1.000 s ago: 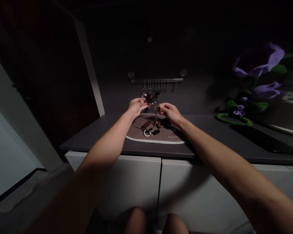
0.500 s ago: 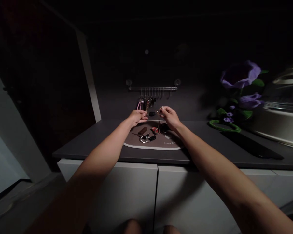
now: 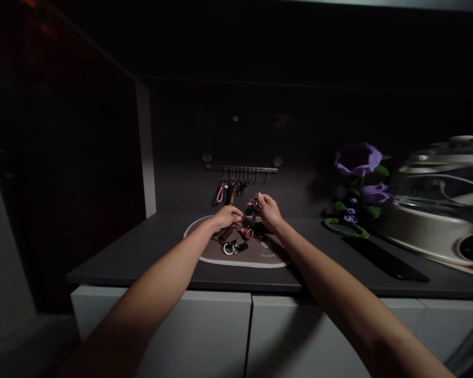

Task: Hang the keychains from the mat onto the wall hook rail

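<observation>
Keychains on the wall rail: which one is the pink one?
The pink cord loop, hanging at the far left of the hooked rail. The other keychains beside it look dark or brownish.

From where I'm watching, this reads as a home kitchen: a dark countertop [image 3: 114, 252] runs over white cabinet doors [image 3: 197, 331], with a silver electric cooker [image 3: 433, 215] on the right. Decorative purple flowers [image 3: 358, 159] stand just left of it, and a wall-mounted hook rail [image 3: 240, 168] holding house keys [image 3: 232, 191] on the far wall feels domestic too.
</observation>
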Motion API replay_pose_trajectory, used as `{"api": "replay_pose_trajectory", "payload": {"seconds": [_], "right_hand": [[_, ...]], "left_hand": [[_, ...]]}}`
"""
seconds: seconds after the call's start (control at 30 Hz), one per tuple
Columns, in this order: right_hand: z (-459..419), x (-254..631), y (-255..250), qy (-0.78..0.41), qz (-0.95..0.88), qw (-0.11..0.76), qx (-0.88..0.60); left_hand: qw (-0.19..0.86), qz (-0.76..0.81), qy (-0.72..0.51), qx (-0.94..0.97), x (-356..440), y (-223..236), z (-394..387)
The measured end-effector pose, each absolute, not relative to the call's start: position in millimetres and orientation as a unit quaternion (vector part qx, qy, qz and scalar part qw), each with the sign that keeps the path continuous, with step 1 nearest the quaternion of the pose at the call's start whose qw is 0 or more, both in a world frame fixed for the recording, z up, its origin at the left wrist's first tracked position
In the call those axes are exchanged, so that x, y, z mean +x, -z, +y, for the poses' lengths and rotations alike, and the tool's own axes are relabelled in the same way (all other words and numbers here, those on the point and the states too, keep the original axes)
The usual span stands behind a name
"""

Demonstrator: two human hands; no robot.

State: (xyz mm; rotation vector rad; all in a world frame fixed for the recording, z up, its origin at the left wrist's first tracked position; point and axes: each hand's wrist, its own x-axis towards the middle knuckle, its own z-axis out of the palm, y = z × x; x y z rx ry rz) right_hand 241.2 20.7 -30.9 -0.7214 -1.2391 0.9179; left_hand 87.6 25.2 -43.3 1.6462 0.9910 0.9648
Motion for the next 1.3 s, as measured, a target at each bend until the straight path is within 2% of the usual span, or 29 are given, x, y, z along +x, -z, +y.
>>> {"api": "replay_pose_trajectory", "payload": {"seconds": [0.27, 0.37, 0.57, 0.8, 1.0, 1.3], "right_hand": [[41, 237, 12, -0.381, -0.546, 0.673, -0.323], [55, 237, 2, -0.346, -0.545, 0.683, -0.340], [88, 238, -17, -0.201, -0.535, 0.708, -0.414], [107, 235, -31, -0.051, -0.484, 0.672, -0.558], [108, 230, -34, -0.022, -0.483, 0.635, -0.603], [111, 221, -37, -0.019, -0.473, 0.627, -0.619]], "left_hand": [[0.423, 0.426, -0.434, 0.671, 88, 39, 26], [0.439, 0.436, -0.451, 0.643, 87, 36, 25], [0.491, 0.436, -0.481, 0.581, 83, 29, 25], [0.519, 0.424, -0.493, 0.554, 82, 25, 25], [0.522, 0.423, -0.498, 0.548, 80, 24, 26], [0.523, 0.417, -0.508, 0.544, 78, 23, 28]]}}
